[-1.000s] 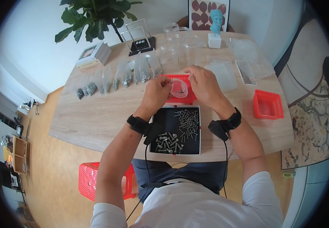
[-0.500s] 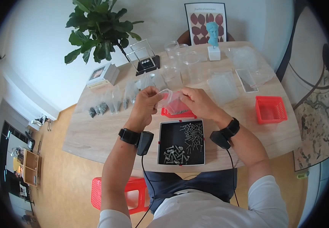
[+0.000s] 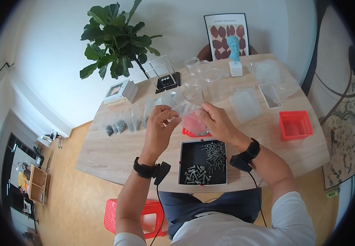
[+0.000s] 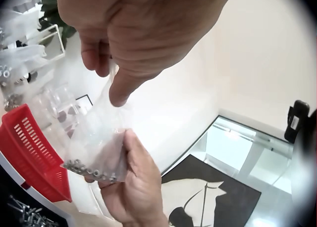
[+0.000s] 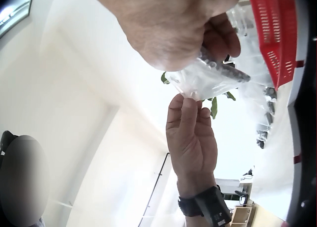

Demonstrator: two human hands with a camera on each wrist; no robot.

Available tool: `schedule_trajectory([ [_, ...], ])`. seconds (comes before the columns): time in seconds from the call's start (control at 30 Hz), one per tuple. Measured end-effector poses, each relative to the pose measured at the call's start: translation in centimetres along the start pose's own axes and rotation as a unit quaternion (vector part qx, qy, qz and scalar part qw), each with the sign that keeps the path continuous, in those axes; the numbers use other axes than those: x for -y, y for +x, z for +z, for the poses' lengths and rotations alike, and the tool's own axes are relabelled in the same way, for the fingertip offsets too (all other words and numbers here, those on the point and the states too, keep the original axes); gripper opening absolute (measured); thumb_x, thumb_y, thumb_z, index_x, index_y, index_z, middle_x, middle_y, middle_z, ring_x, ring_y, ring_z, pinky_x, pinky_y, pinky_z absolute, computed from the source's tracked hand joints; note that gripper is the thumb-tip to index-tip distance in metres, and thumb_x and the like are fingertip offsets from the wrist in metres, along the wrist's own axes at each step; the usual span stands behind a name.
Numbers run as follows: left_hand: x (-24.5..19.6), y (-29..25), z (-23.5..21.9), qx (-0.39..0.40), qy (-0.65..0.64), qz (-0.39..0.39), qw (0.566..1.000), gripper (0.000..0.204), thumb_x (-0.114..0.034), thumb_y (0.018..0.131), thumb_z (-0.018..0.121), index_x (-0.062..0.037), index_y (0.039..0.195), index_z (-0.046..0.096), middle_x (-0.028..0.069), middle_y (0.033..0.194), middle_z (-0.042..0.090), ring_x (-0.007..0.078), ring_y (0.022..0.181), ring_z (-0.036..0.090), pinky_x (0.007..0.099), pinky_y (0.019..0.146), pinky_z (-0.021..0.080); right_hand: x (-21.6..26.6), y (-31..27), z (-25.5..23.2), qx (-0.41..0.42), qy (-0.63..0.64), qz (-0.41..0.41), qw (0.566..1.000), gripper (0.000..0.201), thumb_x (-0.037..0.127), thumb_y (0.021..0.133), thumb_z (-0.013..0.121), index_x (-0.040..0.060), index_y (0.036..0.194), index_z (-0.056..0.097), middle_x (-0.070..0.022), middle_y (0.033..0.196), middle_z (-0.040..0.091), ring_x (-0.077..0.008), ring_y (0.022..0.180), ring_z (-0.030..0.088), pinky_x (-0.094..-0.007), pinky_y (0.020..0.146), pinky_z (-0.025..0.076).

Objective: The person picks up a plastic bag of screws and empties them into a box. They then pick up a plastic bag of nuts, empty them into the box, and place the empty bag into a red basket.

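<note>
Bag (image 3: 194, 120) is held up btwn L hand (image 3: 158, 133) and R hand (image 3: 219, 125) in head view, above a red basket (image 3: 187, 132) on the tabletop (image 3: 103, 151). Nearer the body, bolts (image 3: 198, 175) and screws (image 3: 215, 155) are held in a box (image 3: 188, 152). In L wrist view, bag's top is pinched by L hand's fingers, its side gripped by R hand's, w/ nuts (image 4: 96, 173) along the bottom. In R wrist view, bag's edge is pinched by L hand's thumb & fingers; R hand's fingers are curled at the bag, partly hidden.
</note>
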State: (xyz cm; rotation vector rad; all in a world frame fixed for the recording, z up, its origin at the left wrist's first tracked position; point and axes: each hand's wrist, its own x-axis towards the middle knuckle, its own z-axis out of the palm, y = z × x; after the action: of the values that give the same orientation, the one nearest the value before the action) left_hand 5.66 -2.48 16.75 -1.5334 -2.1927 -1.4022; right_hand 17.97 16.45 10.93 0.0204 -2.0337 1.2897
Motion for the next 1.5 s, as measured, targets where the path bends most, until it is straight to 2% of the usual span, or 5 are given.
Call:
schedule_trajectory([
  [0.3, 2.0, 0.0, -0.6, -0.082, -0.088, -0.042, 0.992, 0.021, -0.015, 0.11, 0.059, 0.0027, 0.105, 0.07, 0.0051, 0.1, 0.067, 0.0125, 0.092, 0.059, 0.031, 0.085, 0.049, 0.8, -0.6, 0.9, 0.064, -0.011, -0.043, 0.997, 0.028, 0.026, 0.111, 0.056, 0.0009, 0.1, 0.053, -0.0215, 0.076, 0.055, -0.0362, 0.067, 0.056, -0.0429, 0.062, 0.042],
  [0.67, 0.6, 0.4, -2.4, 0.196, -0.136, -0.142, 0.961, 0.028, -0.025, 0.102, 0.074, 0.002, 0.11, 0.078, -0.001, 0.096, 0.073, 0.0083, 0.09, 0.061, 0.026, 0.084, 0.048, 1.2, -1.0, 1.2, 0.081, -0.026, -0.103, 0.991, 0.022, 0.021, 0.109, 0.061, 0.0021, 0.1, 0.053, -0.0226, 0.077, 0.057, -0.0435, 0.071, 0.06, -0.0474, 0.063, 0.044],
  [1.07, 1.7, -0.5, -4.7, -0.032, -0.37, -0.129, 0.919, 0.011, -0.011, 0.102, 0.07, 0.0002, 0.103, 0.074, 0.0013, 0.097, 0.066, 0.0067, 0.082, 0.053, 0.0224, 0.074, 0.042, 0.3, -1.2, 1.4, 0.095, -0.075, -0.106, 0.987, 0.022, 0.02, 0.107, 0.06, 0.0007, 0.097, 0.056, -0.0239, 0.078, 0.06, -0.0448, 0.073, 0.062, -0.0493, 0.063, 0.045],
  [1.33, 1.1, 0.0, -4.2, 0.261, -0.195, -0.156, 0.932, 0.016, -0.013, 0.101, 0.072, 0.0013, 0.108, 0.075, 0.0008, 0.088, 0.07, 0.0058, 0.085, 0.06, 0.0255, 0.074, 0.049, 2.0, -1.5, 1.7, 0.152, -0.046, -0.097, 0.983, 0.022, 0.02, 0.105, 0.064, 0.0002, 0.096, 0.061, -0.0244, 0.075, 0.06, -0.0439, 0.07, 0.064, -0.047, 0.061, 0.046],
  [1.5, 1.1, -0.1, -4.8, 0.187, -0.185, -0.173, 0.949, 0.005, -0.005, 0.096, 0.077, -0.0011, 0.099, 0.076, -0.0021, 0.091, 0.072, 0.006, 0.078, 0.062, 0.0226, 0.073, 0.048, 1.6, -1.3, 1.9, 0.144, -0.042, -0.076, 0.986, 0.021, 0.019, 0.105, 0.064, 0.0005, 0.096, 0.061, -0.025, 0.074, 0.059, -0.0447, 0.07, 0.063, -0.0463, 0.06, 0.045],
])
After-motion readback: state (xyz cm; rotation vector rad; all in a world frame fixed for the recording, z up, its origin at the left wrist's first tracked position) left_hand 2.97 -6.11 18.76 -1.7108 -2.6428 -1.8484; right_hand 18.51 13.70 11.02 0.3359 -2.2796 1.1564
